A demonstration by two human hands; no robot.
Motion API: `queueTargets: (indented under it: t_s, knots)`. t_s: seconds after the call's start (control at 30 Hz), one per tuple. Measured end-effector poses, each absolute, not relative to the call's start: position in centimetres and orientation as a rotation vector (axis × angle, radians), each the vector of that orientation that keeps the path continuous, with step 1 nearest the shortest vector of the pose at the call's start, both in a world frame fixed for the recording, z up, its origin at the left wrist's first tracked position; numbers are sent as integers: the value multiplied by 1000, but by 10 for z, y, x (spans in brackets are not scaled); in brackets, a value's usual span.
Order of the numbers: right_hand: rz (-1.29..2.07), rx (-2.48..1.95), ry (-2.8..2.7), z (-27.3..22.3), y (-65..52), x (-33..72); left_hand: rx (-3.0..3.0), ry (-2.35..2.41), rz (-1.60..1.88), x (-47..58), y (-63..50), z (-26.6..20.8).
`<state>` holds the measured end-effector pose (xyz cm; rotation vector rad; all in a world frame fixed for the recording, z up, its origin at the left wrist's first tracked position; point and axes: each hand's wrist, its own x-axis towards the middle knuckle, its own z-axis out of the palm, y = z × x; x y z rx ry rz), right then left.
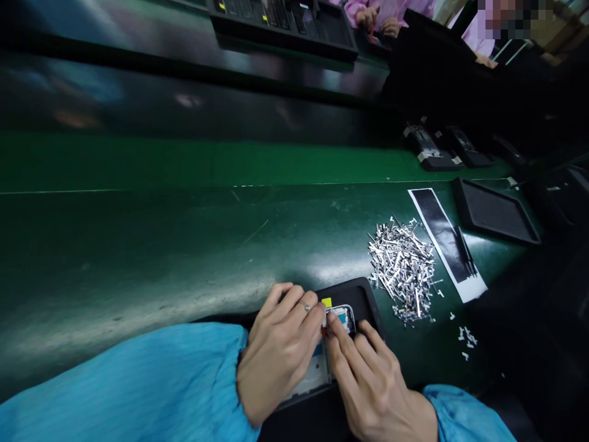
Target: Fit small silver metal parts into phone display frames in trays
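An opened phone (317, 374) with a silver frame lies in a black tray (359, 293) at the bottom centre. Its upper part shows small inner parts and a yellow tab (326, 302). My left hand (283, 344) bends over the phone's left side, fingers pressed together and their tips partly hidden. Against the upper part of the phone, my right hand (372, 380) sets its index fingertip, with the other fingers curled. The fingertips of both hands nearly meet there. Whatever small piece is between them is too hidden to tell.
Right of the tray is a pile of small silvery metal strips (402, 270), with several white bits (467, 337) nearby. Black tweezers (465, 252) rest on a black-and-white sheet (442, 236). Beyond lie a black tray (497, 212) and phone parts (426, 144). Co-workers' hands (377, 21) show across the bench.
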<state>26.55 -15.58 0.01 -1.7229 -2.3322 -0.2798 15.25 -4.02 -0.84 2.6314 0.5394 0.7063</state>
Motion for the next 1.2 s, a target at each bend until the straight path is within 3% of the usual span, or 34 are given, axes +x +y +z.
queueTargets:
  t_s: [0.57, 0.93, 1.2]
  knots:
    - [-250, -1732, -2312, 1, -154, 266, 2719, 532, 859, 151, -43, -18]
    - [-207, -1703, -2259, -2, -154, 269, 2840, 496, 738, 146, -40, -3]
    - [-138, -1707, -2242, -1, -152, 269, 2851, 434, 885, 145, -42, -11]
